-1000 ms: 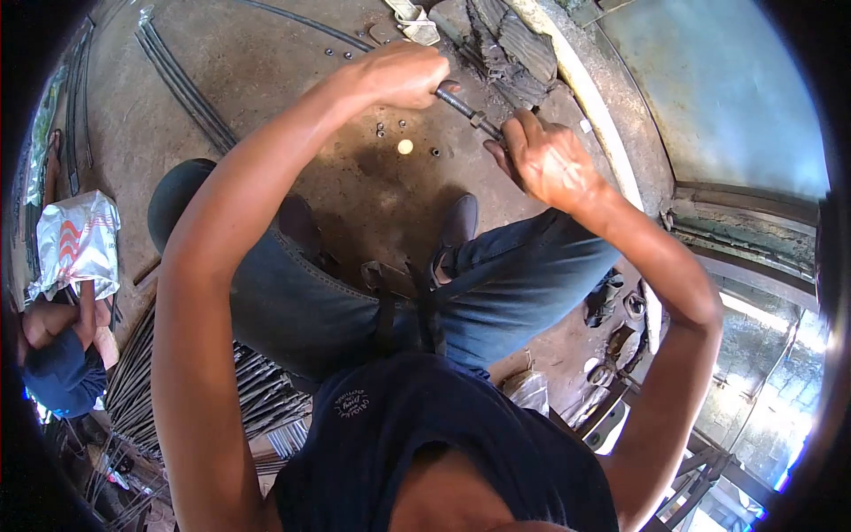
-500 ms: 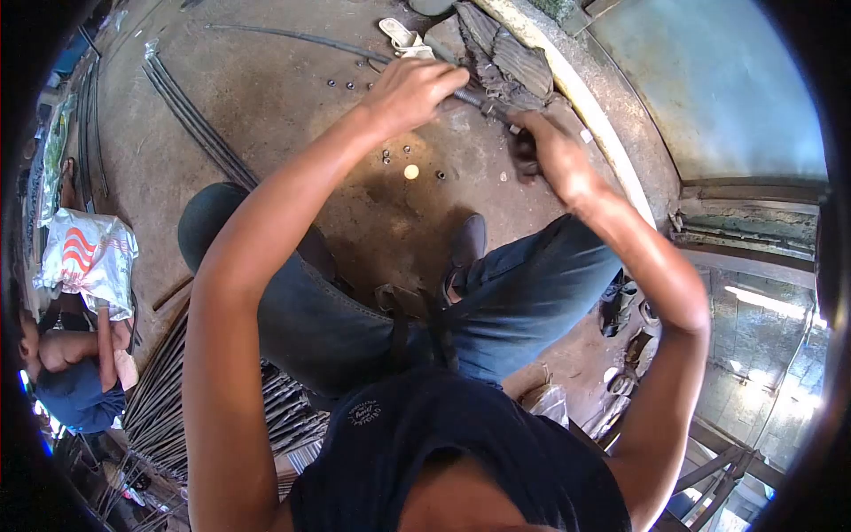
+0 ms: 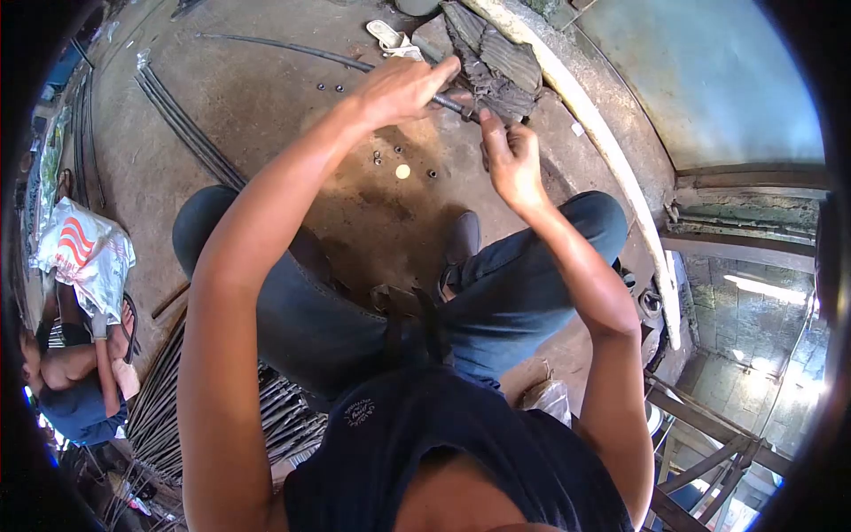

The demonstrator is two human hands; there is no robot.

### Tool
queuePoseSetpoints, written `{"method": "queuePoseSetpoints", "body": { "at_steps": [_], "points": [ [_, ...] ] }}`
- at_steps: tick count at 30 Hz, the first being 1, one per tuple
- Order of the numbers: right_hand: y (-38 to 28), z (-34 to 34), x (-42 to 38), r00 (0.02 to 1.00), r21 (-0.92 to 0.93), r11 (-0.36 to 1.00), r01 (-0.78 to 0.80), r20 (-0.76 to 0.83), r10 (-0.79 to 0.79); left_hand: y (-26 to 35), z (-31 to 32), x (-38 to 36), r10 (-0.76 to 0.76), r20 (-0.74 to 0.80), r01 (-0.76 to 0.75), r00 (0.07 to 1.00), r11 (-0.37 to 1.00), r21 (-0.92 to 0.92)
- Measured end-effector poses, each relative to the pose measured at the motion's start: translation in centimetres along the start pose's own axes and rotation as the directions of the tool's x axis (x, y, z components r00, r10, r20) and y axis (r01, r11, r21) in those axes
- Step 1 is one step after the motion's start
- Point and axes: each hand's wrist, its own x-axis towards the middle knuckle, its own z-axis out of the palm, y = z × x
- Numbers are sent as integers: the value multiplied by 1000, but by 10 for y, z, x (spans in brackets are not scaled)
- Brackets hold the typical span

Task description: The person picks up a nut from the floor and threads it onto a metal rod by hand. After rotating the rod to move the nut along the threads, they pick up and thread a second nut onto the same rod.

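Observation:
My left hand (image 3: 403,89) is closed around a dark metal rod (image 3: 450,105) and holds it out over the dirt floor. A nut (image 3: 473,115) sits on the rod's right end. My right hand (image 3: 508,160) is raised just right of it, thumb and fingers pinched on the nut at the rod's tip. Below the hands, several small nuts (image 3: 388,155) and a pale round disc (image 3: 403,171) lie scattered on the floor. My knees in jeans are spread to either side.
Long steel rods (image 3: 182,120) lie on the floor at upper left, and a bundle of rods (image 3: 164,403) at lower left. Another person (image 3: 71,390) crouches at far left by a white bag (image 3: 84,253). A concrete curb (image 3: 603,133) runs along the right.
My right hand has moved left and closer to the rod's end, its fingers now on the nut. My right knee has lifted. The left hand has kept its grip on the rod.

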Motion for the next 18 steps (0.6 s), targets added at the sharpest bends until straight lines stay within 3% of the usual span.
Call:
{"method": "queuePoseSetpoints", "body": {
  "at_steps": [1, 2, 4, 6, 8, 9, 11, 12, 14, 16, 18],
  "points": [
    [-7, -7, 1, 990, -133, 981, 141, 14, -140, -2, -4, -1, 88, -86, -85, 992, 996, 32],
    [-16, -12, 8, 989, -135, 980, 149, 23, -147, -5, -9, -3, 170, -171, -160, 970, 985, 70],
    [-31, -27, 21, 897, -194, 891, 411, 260, -357, 1, -23, -7, 144, -170, -134, 975, 989, 68],
    [-58, -36, 23, 884, -224, 885, 409, 337, -324, 1, -27, -10, 133, -195, -125, 972, 991, 53],
    [-76, -41, 17, 905, -444, 815, 374, 369, -214, 1, -31, -8, 112, -180, -103, 977, 993, 59],
    [-73, -42, 12, 904, -442, 815, 374, 368, -216, 1, -32, -8, 90, -167, -80, 982, 994, 68],
    [-60, -40, 1, 810, -472, 665, 579, 241, -534, 4, -33, -10, 79, -145, -70, 986, 995, 68],
    [-54, -42, -1, 810, -470, 666, 580, 240, -536, 5, -33, -11, 70, -123, -62, 990, 996, 63],
    [-49, -48, -6, 728, -612, 460, 643, 303, -615, 4, -27, -13, 100, -131, -90, 986, 993, 78],
    [-55, -49, -7, 718, -626, 433, 648, 312, -622, 1, -19, -14, 133, -136, -122, 982, 989, 89],
    [-58, -50, -5, 678, -643, 317, 697, 449, -582, 0, -14, -13, 135, -135, -122, 982, 988, 100]
  ]
}}
